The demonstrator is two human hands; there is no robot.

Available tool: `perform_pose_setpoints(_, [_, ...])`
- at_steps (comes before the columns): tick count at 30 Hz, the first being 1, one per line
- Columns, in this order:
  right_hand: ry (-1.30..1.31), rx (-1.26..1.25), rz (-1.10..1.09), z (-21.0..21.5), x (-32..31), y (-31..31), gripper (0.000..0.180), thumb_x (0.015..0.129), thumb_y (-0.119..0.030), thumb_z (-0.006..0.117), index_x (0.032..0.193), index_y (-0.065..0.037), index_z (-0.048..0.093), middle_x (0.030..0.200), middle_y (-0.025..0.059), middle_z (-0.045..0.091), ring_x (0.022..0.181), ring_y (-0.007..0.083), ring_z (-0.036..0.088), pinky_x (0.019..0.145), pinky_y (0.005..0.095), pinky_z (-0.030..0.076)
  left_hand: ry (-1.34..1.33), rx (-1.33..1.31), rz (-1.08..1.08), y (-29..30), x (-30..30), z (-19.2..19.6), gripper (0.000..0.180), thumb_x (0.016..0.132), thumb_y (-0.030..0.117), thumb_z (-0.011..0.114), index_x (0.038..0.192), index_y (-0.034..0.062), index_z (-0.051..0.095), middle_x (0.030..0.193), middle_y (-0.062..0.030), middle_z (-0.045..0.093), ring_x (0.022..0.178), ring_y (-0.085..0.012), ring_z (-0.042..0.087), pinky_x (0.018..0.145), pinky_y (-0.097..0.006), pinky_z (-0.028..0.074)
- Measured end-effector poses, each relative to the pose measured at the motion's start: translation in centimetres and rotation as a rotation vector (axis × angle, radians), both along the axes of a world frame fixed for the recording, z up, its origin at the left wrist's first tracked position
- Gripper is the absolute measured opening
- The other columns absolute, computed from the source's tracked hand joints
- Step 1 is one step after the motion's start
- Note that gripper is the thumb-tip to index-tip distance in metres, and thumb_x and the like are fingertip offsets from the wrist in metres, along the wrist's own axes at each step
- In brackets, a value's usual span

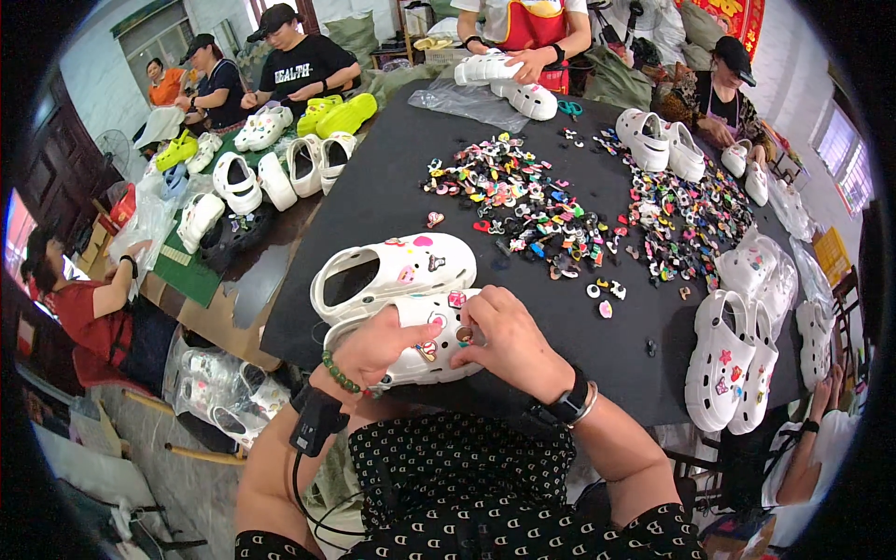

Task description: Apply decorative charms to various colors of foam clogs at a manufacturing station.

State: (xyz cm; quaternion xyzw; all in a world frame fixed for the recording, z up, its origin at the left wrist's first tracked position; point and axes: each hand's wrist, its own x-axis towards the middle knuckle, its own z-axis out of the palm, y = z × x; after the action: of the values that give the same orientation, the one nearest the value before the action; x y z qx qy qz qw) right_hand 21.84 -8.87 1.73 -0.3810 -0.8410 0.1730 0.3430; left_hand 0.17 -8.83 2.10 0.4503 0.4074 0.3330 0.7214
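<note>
In front of me at the table's near edge, a white clog [425,371] lies on its side-by-side mate, a second white clog [455,282], touching it. Colourful shoe charms sit in the tops of both. My left hand [366,347] is closed round the nearer clog, its thumb laid across the top and its other fingers hidden behind the shoe. Over the toe, my right hand [515,343] has its thumb and fingers drawn together at a small brown charm [464,334]. How far that charm is in its hole cannot be seen.
Loose charms [523,201] lie heaped on the black table [373,177], with a second heap [686,219] to the right. Decorated white clogs [719,364] stand at the right edge. Co-workers handle clogs around the table; a green-topped side table [191,271] holds more shoes.
</note>
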Motion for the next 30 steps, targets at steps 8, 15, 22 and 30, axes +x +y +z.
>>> perform_pose_setpoints(8, [0.066, 0.010, 0.027, 0.1, -0.1, -0.1, 0.031, 0.065, -0.011, 0.082, 0.088, -0.006, 0.061, 0.082, 0.0069, 0.055, 0.083, 0.0275, 0.057, 0.072, 0.0382, 0.049, 0.001, 0.004, 0.036, -0.5, -0.2, -0.4, 0.044, 0.091, 0.006, 0.065, 0.133, -0.0001, 0.051, 0.124, -0.0093, 0.062, 0.110, -0.0177, 0.060, 0.094, -0.035, 0.049])
perform_pose_setpoints(15, [0.101, 0.088, 0.061, -0.5, 0.7, -0.2, 0.018, 0.078, -0.010, 0.074, 0.093, -0.005, 0.065, 0.090, 0.0098, 0.062, 0.084, 0.0305, 0.062, 0.071, 0.0395, 0.053, 0.007, 0.029, 0.043, -0.6, 0.2, -0.1, 0.045, 0.091, 0.006, 0.065, 0.133, -0.0004, 0.051, 0.123, -0.0087, 0.062, 0.108, -0.0173, 0.060, 0.093, -0.034, 0.050])
perform_pose_setpoints(22, [0.348, -0.162, -0.030, -1.0, 1.7, 0.8, 0.006, 0.086, -0.004, 0.068, 0.091, -0.001, 0.068, 0.083, 0.0094, 0.064, 0.070, 0.0195, 0.063, 0.064, 0.0301, 0.051, -0.043, 0.073, 0.051, -1.5, 0.1, -0.6, 0.039, 0.093, 0.010, 0.062, 0.130, -0.0006, 0.054, 0.121, -0.0058, 0.063, 0.105, -0.0130, 0.061, 0.092, -0.030, 0.049])
perform_pose_setpoints(30, [0.023, 0.048, -0.326, -1.5, 6.5, 4.9, 0.028, 0.078, -0.010, 0.076, 0.102, -0.001, 0.065, 0.103, 0.0157, 0.063, 0.090, 0.0320, 0.063, 0.078, 0.0383, 0.052, -0.220, -0.173, 0.152, -2.2, 0.4, 0.9, 0.041, 0.097, 0.020, 0.059, 0.130, -0.0038, 0.053, 0.122, -0.0083, 0.063, 0.106, -0.0151, 0.064, 0.090, -0.031, 0.051])
